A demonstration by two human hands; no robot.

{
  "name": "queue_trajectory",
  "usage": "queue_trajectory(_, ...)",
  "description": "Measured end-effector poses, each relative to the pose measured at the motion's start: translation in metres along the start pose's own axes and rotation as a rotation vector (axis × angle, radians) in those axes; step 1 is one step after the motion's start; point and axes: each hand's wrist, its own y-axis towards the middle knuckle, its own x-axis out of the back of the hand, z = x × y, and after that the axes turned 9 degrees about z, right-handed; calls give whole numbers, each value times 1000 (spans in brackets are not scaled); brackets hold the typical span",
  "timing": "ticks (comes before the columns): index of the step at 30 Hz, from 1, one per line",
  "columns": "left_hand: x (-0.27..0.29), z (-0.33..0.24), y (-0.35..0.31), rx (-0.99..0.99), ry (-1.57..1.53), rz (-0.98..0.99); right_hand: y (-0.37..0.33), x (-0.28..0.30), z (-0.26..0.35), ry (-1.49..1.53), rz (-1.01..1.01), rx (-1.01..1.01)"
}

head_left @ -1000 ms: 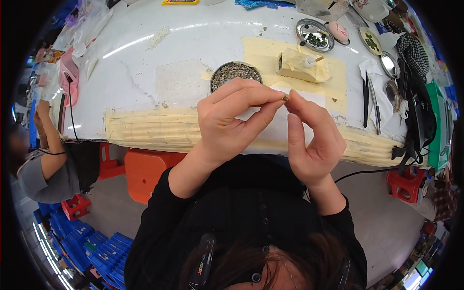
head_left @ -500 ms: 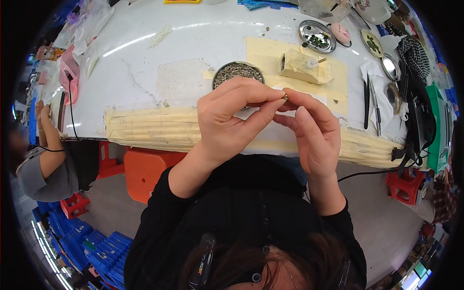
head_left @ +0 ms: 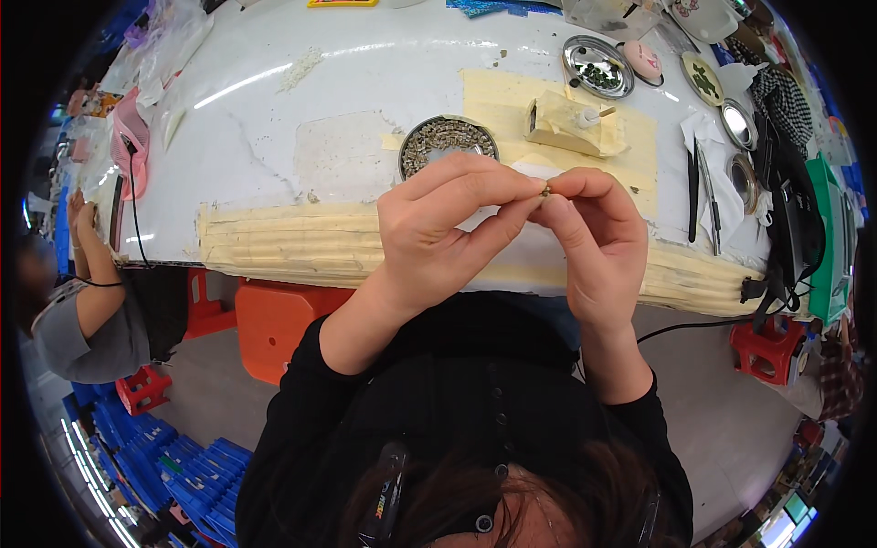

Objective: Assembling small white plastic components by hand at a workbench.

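Note:
A tiny gold-and-green piece [head_left: 546, 190], too small to name its kind, sits between the fingertips of both hands above the table's near edge. My left hand [head_left: 443, 224] pinches it from the left with thumb and forefinger. From the right, the thumb and forefinger of my right hand [head_left: 603, 242] close on the same piece. Just beyond my left hand stands a round dish [head_left: 448, 123] full of small metallic pieces, partly hidden by the fingers. A block wrapped in cream tape [head_left: 566, 126] with a small white bottle [head_left: 587, 117] lies beyond my right hand.
Tweezers [head_left: 692, 194] and a slim pen-like tool [head_left: 708, 201] lie at right. Farther back are a metal tray [head_left: 598, 68] of dark green pieces and a pale round dish [head_left: 702, 79]. A pink mesh item [head_left: 132, 146] is at left, near another person's arm [head_left: 96, 247].
My right thumb has come up against the piece, and its fingers have curled closer. Both hands have shifted slightly right, with the piece a little lower.

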Motion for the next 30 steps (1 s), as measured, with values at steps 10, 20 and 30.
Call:
queue_trajectory(10,-1,1,-1,-15,49,6,-1,-1,-2,-293,-22,168)
queue_trajectory(20,0,1,0,-11,-52,20,2,2,3,315,49,-206)
queue_trajectory(30,-1,1,0,-4,-23,12,-2,-3,2,-37,4,38)
